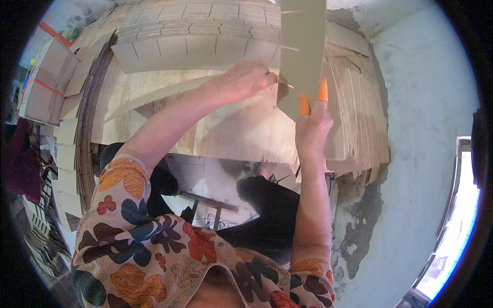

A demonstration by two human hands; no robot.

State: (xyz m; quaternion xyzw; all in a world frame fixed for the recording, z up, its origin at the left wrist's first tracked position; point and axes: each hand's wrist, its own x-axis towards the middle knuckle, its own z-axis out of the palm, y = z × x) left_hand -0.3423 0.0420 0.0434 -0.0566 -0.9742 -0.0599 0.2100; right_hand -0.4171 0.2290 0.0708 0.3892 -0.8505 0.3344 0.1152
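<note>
My right hand (314, 126) grips a long grey-brown cardboard strip (303, 43) near its lower end, holding it upright. The strip has short slots along its left edge, and orange finger covers show on the thumb and a finger. My left hand (249, 79) is closed just left of that strip, with its fingertips close to a slot. A second slotted cardboard strip (159, 95) runs from the left behind my left wrist and seems pinched in those fingers; its far end is mostly hidden by the hand. Both hands are above a light wooden table (221, 133).
Stacked slotted strips (190, 51) line the back of the table. More cardboard stands at the right (354, 108) against the stained wall (421, 92), and another row (84, 133) at the left. A carton (49, 82) sits far left. Below is a metal-framed stool (210, 201).
</note>
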